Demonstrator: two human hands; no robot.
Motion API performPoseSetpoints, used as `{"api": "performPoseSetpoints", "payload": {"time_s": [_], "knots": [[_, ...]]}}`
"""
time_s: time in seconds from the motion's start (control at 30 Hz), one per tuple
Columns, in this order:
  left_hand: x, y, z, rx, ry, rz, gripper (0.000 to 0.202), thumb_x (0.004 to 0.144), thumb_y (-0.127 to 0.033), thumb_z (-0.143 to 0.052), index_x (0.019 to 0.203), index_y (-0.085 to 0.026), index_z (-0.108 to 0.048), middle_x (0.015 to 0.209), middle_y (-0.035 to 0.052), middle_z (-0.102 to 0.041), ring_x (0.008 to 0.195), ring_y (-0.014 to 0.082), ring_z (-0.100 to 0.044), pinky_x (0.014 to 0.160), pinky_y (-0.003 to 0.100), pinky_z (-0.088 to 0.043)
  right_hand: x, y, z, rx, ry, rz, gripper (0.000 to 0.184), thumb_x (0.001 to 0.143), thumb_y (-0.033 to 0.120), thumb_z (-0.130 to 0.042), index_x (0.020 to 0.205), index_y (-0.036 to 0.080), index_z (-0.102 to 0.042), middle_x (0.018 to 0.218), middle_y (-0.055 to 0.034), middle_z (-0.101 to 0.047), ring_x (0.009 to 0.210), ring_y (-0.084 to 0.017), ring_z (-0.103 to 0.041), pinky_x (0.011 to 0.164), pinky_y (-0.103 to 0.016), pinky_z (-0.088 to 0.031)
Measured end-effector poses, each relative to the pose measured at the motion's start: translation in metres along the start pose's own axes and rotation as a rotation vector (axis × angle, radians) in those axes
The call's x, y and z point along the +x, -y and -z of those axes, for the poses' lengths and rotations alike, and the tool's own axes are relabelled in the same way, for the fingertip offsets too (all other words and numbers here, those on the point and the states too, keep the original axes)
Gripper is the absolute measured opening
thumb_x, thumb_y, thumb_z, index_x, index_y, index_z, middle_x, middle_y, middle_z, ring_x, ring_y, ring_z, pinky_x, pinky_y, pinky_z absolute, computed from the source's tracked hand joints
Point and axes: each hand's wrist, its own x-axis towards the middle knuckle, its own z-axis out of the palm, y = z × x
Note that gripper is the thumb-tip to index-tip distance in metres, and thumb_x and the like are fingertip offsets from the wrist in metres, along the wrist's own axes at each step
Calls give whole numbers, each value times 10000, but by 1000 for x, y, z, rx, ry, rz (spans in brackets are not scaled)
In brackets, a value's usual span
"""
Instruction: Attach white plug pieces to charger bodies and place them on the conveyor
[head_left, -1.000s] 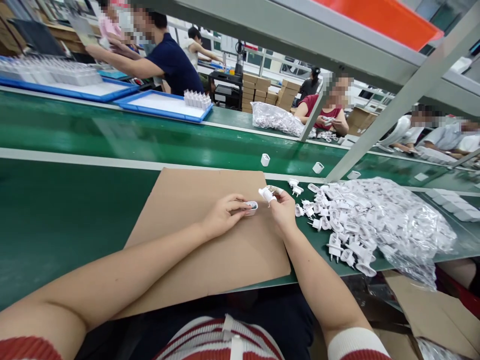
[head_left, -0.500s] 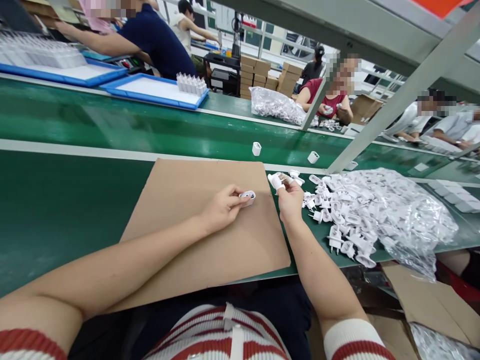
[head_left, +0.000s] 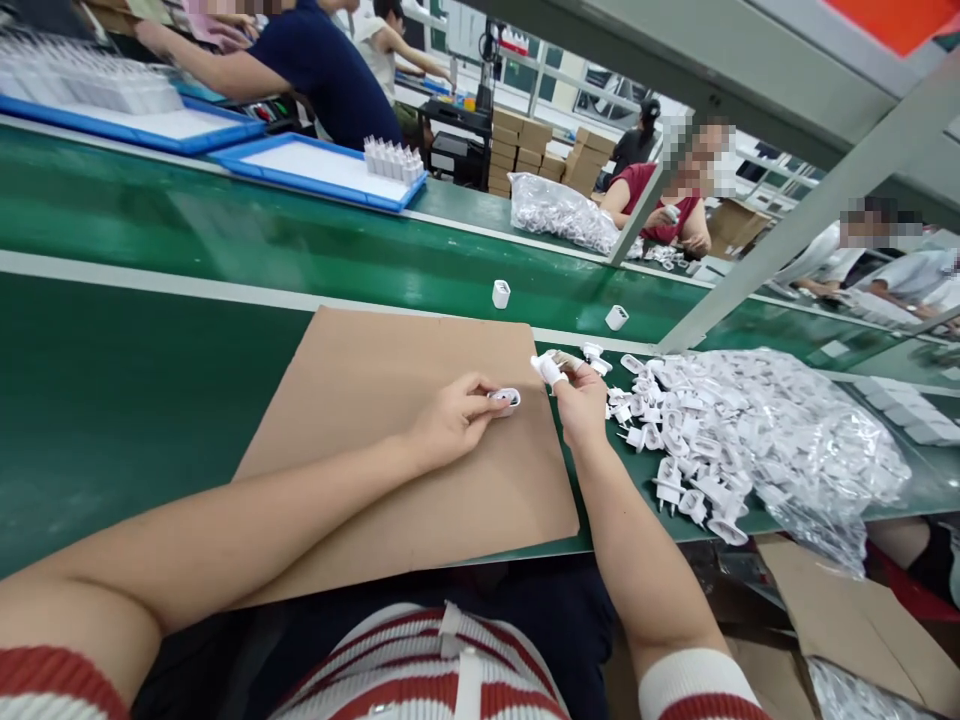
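My left hand (head_left: 450, 420) rests on a brown cardboard sheet (head_left: 390, 450) and pinches a small white plug housing (head_left: 506, 400) between its fingertips. My right hand (head_left: 581, 400) is closed at the sheet's right edge; its taped fingertips hold a small white plug part (head_left: 547, 368). Just right of that hand lies a heap of white two-pin plug parts (head_left: 690, 450) spilling from a clear plastic bag (head_left: 810, 450).
Two white housings (head_left: 501, 293) (head_left: 616, 317) stand on the green conveyor belt (head_left: 150, 250). Blue trays (head_left: 315, 170) with white parts sit beyond it. Other people work across the line. A slanted metal strut (head_left: 787, 220) crosses on the right. Cardboard (head_left: 862, 620) lies below the table edge.
My right hand drew back from the left hand toward the plug heap, then stayed. The left hand kept its housing in place. The view shifted slightly.
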Motion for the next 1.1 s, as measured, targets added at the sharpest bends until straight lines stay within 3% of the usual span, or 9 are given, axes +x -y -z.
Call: {"api": "performPoseSetpoints", "payload": {"time_s": [0.1,0.17,0.23,0.4,0.6,0.93,1.1], "knots": [[0,-1,2,-61,-11,54,305,934,-335,-704,1223,-273,-781,1146,76,-700,1019,205,-707,960,345,-591,-3,1,0,-58,85,20,398,647,471,-881,918,201,-770,1004,-76,-784,885,-233,-691,694,-337,-549],[3,1,5,-98,-11,127,594,820,-390,-828,1386,-276,-687,1270,88,-676,1120,244,-690,1049,392,-560,-5,2,1,-149,117,94,334,698,452,-853,915,213,-771,1015,-70,-771,880,-227,-684,697,-336,-551],[6,3,7,-127,14,216,751,713,-445,-906,1401,-258,-672,1301,98,-678,1169,287,-674,1071,429,-545,-7,3,2,-246,172,193,246,762,409,-804,925,226,-778,1007,-58,-752,888,-219,-681,749,-345,-560],[12,3,8,-181,106,380,380,794,-504,-825,1060,-232,-812,1021,71,-760,978,276,-705,883,395,-577,-14,1,4,-444,381,413,169,863,284,-675,980,257,-794,981,-43,-723,944,-218,-665,877,-364,-539],[13,1,10,-236,111,400,360,789,-515,-820,992,-218,-807,984,68,-745,927,258,-695,849,374,-563,-20,0,0,-609,431,492,247,856,221,-627,1025,279,-797,982,-46,-729,971,-248,-631,914,-399,-516],[16,-1,13,-213,139,402,366,781,-535,-794,934,-202,-793,951,66,-736,910,255,-696,840,370,-557,-18,-4,-3,-661,476,565,274,861,173,-608,1043,266,-790,1001,-42,-736,963,-243,-620,903,-383,-507],[16,1,13,-207,139,380,374,772,-552,-794,876,-194,-772,935,67,-728,897,251,-695,847,371,-547,-16,-5,-1,-822,460,606,333,788,110,-581,1013,238,-789,947,-60,-707,944,-257,-603,845,-365,-495]]}}
